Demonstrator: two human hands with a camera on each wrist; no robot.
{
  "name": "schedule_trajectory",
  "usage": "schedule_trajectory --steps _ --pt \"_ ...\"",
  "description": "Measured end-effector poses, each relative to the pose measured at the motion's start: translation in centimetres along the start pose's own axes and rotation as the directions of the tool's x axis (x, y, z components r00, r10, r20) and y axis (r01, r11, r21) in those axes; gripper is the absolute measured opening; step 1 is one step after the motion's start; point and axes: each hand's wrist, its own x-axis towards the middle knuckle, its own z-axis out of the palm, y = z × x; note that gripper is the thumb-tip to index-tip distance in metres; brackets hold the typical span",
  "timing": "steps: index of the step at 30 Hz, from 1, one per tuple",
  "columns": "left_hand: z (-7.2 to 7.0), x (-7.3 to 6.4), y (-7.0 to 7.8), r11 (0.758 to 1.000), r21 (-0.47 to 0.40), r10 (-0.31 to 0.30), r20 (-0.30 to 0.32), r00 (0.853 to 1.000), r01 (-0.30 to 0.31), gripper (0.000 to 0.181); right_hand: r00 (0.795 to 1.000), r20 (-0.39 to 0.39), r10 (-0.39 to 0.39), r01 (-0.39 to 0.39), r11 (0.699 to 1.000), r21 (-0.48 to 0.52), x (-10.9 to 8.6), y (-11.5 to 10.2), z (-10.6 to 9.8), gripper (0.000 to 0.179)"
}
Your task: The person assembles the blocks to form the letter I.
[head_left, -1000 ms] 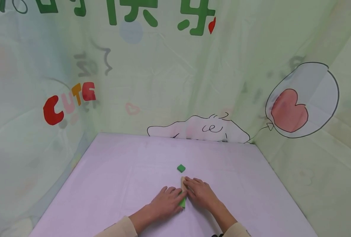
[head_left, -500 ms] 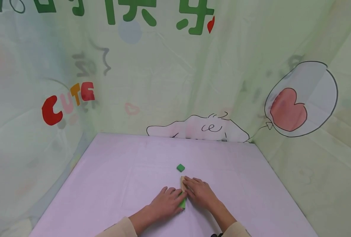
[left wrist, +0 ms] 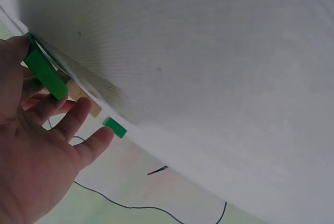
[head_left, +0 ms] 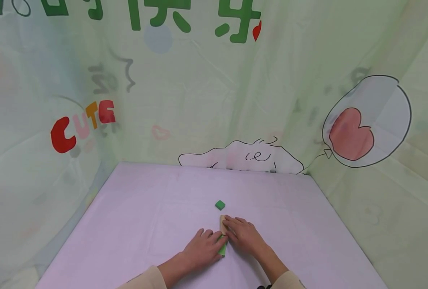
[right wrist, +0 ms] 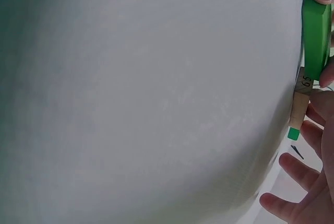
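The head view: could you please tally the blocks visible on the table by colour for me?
Green: 2, the small green block and the longer green block
Wood-coloured: 1, the wooden block
Total: 3

The long green block (right wrist: 315, 38) looks smooth and painted, faintly glossy; the tan block (right wrist: 299, 108) is bare, matt wood. The tabletop (head_left: 156, 208) looks matt, finely woven, like cloth; whether the creased curtain (head_left: 199, 88) is fabric or plastic I can't tell.
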Motion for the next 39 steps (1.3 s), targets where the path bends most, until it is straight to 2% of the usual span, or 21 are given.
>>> schedule_trajectory --steps 7,14,21,31,39 --pt "0.9 0.0 0.1 1.000 0.024 0.015 -0.049 0.999 -0.014 0.058 1.000 0.010 0.008 -0.008 1.000 0.001 -0.1 -0.1 0.1 0.039" --pt "1.2 -0.1 -0.2 0.999 -0.046 -0.029 -0.014 0.999 0.028 0.058 1.000 0.022 0.008 -0.008 1.000 -0.008 -0.2 -0.1 0.3 0.040" --pt "1.0 -0.2 -0.5 0.998 -0.060 -0.026 0.008 1.000 0.026 0.056 1.000 0.012 0.008 -0.007 1.000 -0.009 -0.2 -0.2 0.1 0.040" --pt "1.3 0.0 -0.4 1.000 -0.002 0.004 -0.037 0.999 -0.004 0.052 1.000 0.019 0.009 -0.009 1.000 -0.011 -0.1 0.0 0.0 0.041" --pt "0.7 0.1 0.0 0.998 0.055 0.006 -0.061 0.998 -0.003 0.050 1.000 0.021 0.008 -0.008 1.000 -0.016 0.0 -0.1 -0.1 0.041"
